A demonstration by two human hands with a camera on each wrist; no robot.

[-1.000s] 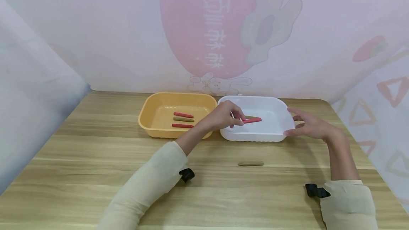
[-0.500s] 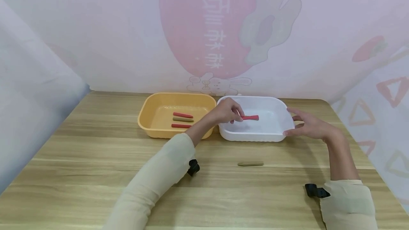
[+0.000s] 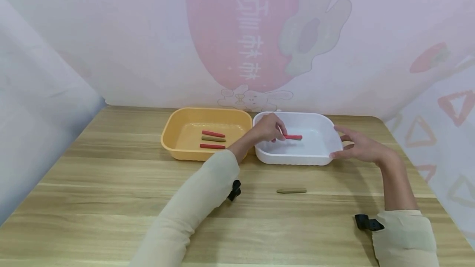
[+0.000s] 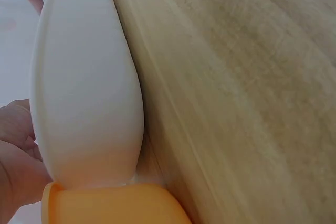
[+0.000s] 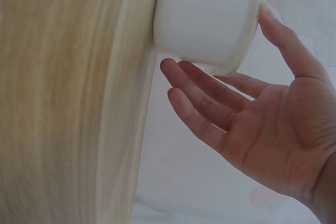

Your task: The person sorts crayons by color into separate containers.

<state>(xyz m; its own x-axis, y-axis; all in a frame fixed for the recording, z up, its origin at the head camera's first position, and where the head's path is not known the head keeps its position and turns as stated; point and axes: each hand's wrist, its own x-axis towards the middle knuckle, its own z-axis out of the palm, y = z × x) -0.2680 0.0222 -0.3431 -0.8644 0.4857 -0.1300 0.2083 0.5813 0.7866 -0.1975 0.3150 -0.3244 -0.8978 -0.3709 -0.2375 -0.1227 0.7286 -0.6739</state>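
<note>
My left hand point(image 3: 270, 129) reaches over the white basin point(image 3: 297, 159) and pinches a red crayon point(image 3: 295, 137) inside it; whether the crayon touches the bottom I cannot tell. In the left wrist view, the basin's wall hides most of that hand point(image 4: 18, 150). At the basin's right end, my right hand point(image 3: 358, 146) has its fingers spread, with fingertips and thumb touching the rim. The right wrist view shows this hand point(image 5: 273, 124) with thumb at the rim and fingers fairly straight. On the table in front lies an olive-brown crayon point(image 3: 291, 190).
A yellow basin point(image 3: 204, 154) stands against the white one's left side. In it lie a red crayon point(image 3: 213, 134), an olive-brown crayon point(image 3: 213, 139) and a second red crayon point(image 3: 212, 146). The wooden table point(image 3: 92, 201) meets a printed cloth backdrop point(image 3: 148, 52) behind.
My left hand has shifted slightly with the red crayon, and its forearm has swung right. An olive-brown crayon seen beside the red one a second ago is now mostly hidden. The right hand stays put.
</note>
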